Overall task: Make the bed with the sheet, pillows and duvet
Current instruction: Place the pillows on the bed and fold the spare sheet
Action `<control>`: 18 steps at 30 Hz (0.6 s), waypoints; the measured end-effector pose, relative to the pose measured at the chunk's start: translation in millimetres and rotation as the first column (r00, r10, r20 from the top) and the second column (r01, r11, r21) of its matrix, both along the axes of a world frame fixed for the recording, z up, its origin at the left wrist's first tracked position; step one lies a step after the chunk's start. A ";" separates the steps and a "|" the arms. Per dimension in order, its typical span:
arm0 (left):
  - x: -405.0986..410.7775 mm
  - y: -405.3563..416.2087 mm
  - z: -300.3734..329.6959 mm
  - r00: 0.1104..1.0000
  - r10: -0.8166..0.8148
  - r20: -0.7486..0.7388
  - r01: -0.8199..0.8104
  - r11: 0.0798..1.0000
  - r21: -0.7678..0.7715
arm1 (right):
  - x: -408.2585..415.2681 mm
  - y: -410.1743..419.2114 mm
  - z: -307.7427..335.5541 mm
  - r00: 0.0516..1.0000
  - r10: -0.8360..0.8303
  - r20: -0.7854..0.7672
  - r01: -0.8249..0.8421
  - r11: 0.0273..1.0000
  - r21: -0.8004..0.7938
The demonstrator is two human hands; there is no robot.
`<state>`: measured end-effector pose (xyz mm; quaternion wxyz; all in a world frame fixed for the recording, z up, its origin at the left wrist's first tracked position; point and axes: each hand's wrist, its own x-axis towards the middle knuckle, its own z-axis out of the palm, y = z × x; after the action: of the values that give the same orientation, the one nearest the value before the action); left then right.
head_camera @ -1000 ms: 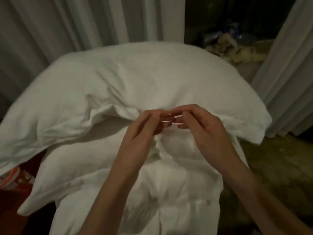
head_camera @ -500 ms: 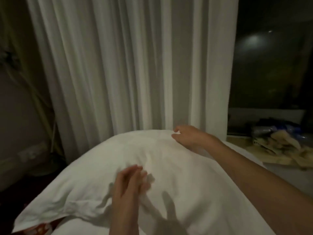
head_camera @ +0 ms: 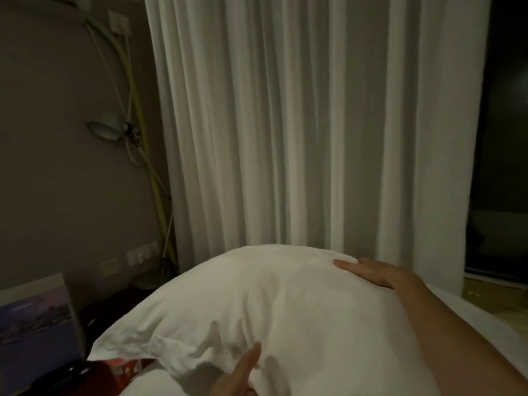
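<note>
Big white pillow (head_camera: 274,315) filling the lower middle of the view, puffed up and rounded on top, wrinkled and tapering to a corner down at 8 o'clock. More white bedding (head_camera: 143,381) just under that corner, at the bottom edge.

Right hand (head_camera: 371,271) laid flat on the far upper-right shoulder of the pillow, around 4 o'clock from centre frame, fingers straight and pointing left, palm down on the fabric. Not gripping anything, just resting or pressing there. Forearm running down to the bottom right corner.

Left hand (head_camera: 243,375) down at 6 o'clock, only partly in shot, one straight finger pointing up against the near side of the pillow. Rest of the hand cut off by the frame edge, so can't really tell if any fabric is being pinched lower down. Hands well apart, one on each side of the pillow.

Behind it all, long pale curtain (head_camera: 300,124) hanging in folds from 12 o'clock down to the pillow top. Dark window (head_camera: 505,138) at 3 o'clock. Grey wall at 9 o'clock with a lamp (head_camera: 105,130), some cables and a row of sockets (head_camera: 141,254) lower down. Framed picture (head_camera: 37,332) leaning at 8 o'clock, and a bit of something red and white (head_camera: 125,367) peeking out beside the pillow corner.
</note>
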<state>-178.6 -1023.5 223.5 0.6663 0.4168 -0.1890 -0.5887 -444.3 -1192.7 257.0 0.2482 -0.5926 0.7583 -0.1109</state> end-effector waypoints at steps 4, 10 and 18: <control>-29.9 -7.1 13.1 0.982 -0.057 0.181 0.056 0.998 0.008 | -2.2 4.9 -5.0 1.000 0.007 0.024 -0.006 1.000 -0.024; -51.5 -5.0 22.4 0.968 -0.153 0.199 0.151 0.988 0.025 | 1.8 29.3 15.3 0.995 -0.052 -0.080 0.027 0.957 -0.289; -23.7 -2.1 67.8 0.959 -0.239 0.154 0.265 0.948 -0.174 | 19.0 99.2 112.7 0.955 -0.288 -0.062 0.184 0.747 -0.639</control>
<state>-202.3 -1025.6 291.4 0.6091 0.3602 -0.3401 -0.6194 -425.3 -1093.5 369.6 -0.0393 -0.5468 0.7641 -0.3401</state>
